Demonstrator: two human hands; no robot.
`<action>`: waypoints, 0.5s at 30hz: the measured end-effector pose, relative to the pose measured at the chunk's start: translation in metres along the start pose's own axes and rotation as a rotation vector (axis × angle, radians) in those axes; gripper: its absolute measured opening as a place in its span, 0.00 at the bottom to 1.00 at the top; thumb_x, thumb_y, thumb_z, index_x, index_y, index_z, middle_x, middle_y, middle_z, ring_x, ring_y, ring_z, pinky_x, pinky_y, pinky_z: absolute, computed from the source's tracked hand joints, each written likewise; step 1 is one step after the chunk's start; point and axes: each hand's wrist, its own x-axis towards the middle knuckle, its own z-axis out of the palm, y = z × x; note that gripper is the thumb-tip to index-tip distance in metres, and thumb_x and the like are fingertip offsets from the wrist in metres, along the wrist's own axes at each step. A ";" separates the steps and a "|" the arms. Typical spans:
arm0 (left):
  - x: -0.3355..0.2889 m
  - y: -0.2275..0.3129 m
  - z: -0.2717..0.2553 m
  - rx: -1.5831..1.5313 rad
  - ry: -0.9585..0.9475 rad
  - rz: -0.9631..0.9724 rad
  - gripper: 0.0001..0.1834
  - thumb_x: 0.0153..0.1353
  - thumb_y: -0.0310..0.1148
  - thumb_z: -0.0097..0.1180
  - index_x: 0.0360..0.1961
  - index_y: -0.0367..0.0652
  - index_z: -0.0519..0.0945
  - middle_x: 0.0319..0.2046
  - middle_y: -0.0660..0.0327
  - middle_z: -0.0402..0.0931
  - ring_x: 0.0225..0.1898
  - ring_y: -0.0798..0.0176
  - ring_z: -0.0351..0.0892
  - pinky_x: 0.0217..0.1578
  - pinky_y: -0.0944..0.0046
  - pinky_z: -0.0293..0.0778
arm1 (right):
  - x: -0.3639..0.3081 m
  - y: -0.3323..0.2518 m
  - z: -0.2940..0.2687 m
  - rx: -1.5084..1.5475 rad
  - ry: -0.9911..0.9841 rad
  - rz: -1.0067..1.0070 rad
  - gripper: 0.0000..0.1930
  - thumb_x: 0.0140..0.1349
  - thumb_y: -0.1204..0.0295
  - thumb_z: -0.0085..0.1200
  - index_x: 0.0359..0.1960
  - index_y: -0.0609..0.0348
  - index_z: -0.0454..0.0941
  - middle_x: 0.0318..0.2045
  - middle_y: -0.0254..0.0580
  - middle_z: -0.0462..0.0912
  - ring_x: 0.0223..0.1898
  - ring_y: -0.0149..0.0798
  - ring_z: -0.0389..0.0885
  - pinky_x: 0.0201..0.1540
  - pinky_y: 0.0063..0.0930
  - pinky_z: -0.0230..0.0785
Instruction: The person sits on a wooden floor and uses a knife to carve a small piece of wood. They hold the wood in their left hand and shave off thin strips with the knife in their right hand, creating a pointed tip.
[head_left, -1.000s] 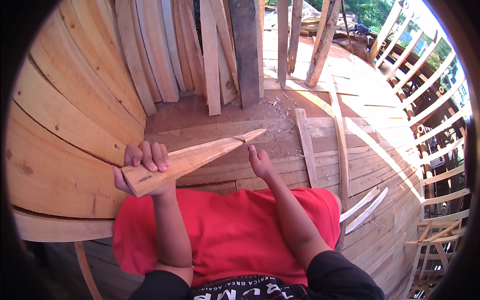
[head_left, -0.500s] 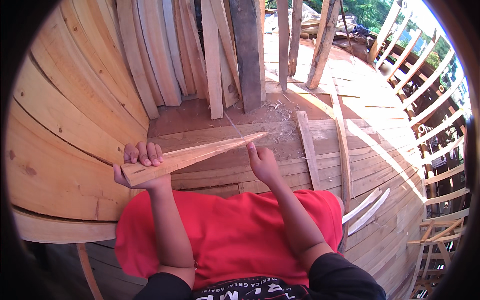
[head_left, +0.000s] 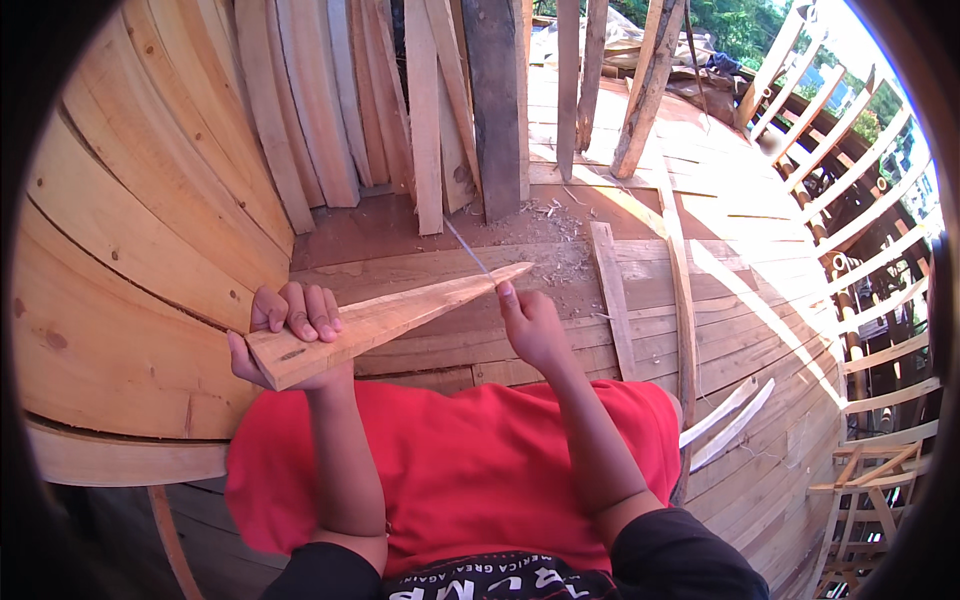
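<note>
- Wooden piece [head_left: 410,312], 1: solid, pale orange-brown, long wedge; broad squared butt at left, tapering to a narrow tip at right; top face shows grain and a small dark mark by the butt. Held above the floor, in front of the lap.
- Left hand [head_left: 297,312], 1: wrapped firmly round the butt end, palm below, 4 fingers curled over the top face.
- Right hand [head_left: 535,325], 1: closed into a fist just beside the tip, thumb uppermost, gripping the near end of the blade; handle hidden in the grip.
- Blade [head_left: 466,246], 1: thin, straight, grey, metal-looking; slants away across the tapered end. Cannot tell exact contact with the wood.
- Shavings [head_left: 560,238]: small, pale, curled bits, scattered beyond the tip; too many to count.
- Floor [head_left: 650,340]: narrow wooden planks, side by side, sun patches at right.
- Short board [head_left: 612,298], 1: flat, straight, right of the right hand.
- Long batten [head_left: 684,320], 1: narrow, slightly bowed, lies along the short board's right.
- Pale strips [head_left: 735,424], 2: slim, curved, smooth, near the right knee.
- Left wall [head_left: 130,250]: wide, smooth, curved boards, few knots, dark seams.
- Dark plank [head_left: 495,120], 1: upright, weathered grey, among lighter boards.
- Red cloth [head_left: 480,450], 1: soft, wrinkled, over the lap.
</note>
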 end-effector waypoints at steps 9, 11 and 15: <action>0.003 0.003 -0.013 0.003 0.007 -0.003 0.28 0.65 0.64 0.36 0.22 0.51 0.63 0.13 0.63 0.67 0.13 0.66 0.63 0.18 0.67 0.62 | -0.002 0.001 -0.009 0.245 -0.020 -0.049 0.37 0.72 0.46 0.40 0.20 0.74 0.73 0.21 0.69 0.76 0.28 0.66 0.80 0.33 0.55 0.66; 0.002 -0.001 -0.006 -0.009 -0.039 -0.023 0.28 0.65 0.64 0.36 0.22 0.51 0.64 0.13 0.64 0.67 0.13 0.66 0.63 0.18 0.67 0.62 | -0.005 0.009 0.003 0.272 -0.065 -0.097 0.38 0.72 0.45 0.39 0.19 0.74 0.72 0.21 0.69 0.77 0.27 0.66 0.79 0.34 0.56 0.66; 0.004 -0.010 -0.007 -0.042 -0.044 -0.042 0.28 0.64 0.64 0.36 0.22 0.51 0.64 0.13 0.64 0.67 0.14 0.66 0.63 0.19 0.68 0.61 | 0.005 0.046 0.045 0.195 -0.004 -0.118 0.38 0.72 0.46 0.39 0.18 0.74 0.70 0.19 0.68 0.75 0.25 0.68 0.77 0.33 0.57 0.65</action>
